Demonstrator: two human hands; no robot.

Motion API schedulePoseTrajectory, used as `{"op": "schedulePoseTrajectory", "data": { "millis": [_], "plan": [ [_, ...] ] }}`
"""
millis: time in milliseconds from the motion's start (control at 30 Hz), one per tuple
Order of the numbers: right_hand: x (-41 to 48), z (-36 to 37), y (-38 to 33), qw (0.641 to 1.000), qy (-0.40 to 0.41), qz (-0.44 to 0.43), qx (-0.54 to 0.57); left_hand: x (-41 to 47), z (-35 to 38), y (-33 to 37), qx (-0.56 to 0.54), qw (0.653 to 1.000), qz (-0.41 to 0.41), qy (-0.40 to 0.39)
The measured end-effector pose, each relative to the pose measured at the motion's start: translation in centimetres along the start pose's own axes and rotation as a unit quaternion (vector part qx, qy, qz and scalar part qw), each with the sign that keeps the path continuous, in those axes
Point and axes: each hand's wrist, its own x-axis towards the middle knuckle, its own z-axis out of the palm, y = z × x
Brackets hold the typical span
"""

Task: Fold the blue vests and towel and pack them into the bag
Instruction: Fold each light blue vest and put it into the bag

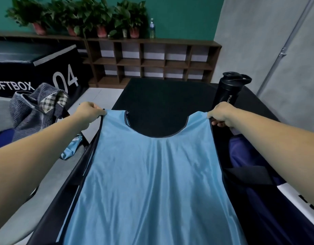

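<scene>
Found blue vest (149,174) spread over a black surface (161,96), neck opening at the far end between the two grips. Noted left hand (90,112) pinching the end of one shoulder strap, fingers curled round the cloth. Noted right hand (221,114) clamped likewise on the other strap, fingertips partly tucked under the fabric. Recorded vest running from both grips back toward the camera, lower hem cut off by the bottom frame edge. Seen just beyond the right grip a black bottle (227,91), upright, lettering only partly legible, base hidden behind the hand. Logged dark blue fabric (241,156) nearer than and outboard of the right grip, partly covered by the forearm; cannot tell whether bag or garment. Logged a crumpled light blue item (71,149) nearer than the left grip, mostly hidden by the left forearm; cannot confirm as second vest or towel. Noted a striped grey garment (37,112) with checked lining outboard of the left grip, and beyond it a black box (29,71) marked "04", further wording cut off at the frame edge. Seen far beyond both grips a wooden shelf (152,57) carrying potted plants (78,16) and a clear bottle (152,28).
</scene>
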Motion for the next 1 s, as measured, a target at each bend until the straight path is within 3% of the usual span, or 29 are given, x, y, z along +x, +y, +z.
{"op": "schedulePoseTrajectory", "data": {
  "millis": [333, 500, 733, 1000],
  "plan": [
    [2.5, -1.4, -3.9, 0.994, 0.095, -0.039, 0.026, 5.2, -1.2, 5.2, -0.058, 0.991, 0.059, 0.103],
    [2.6, -0.1, -3.9, 0.997, 0.055, -0.045, 0.036, 5.4, -0.6, 4.1, -0.097, 0.992, 0.041, 0.064],
    [-1.1, -0.5, -4.3, 0.992, -0.045, -0.063, -0.104, 1.4, -0.6, 1.5, -0.011, 0.998, 0.055, 0.008],
    [-9.5, -0.3, -4.6, 0.958, -0.105, -0.131, -0.233, -9.6, -2.9, -0.2, 0.103, 0.989, 0.110, -0.006]
  ]
}}
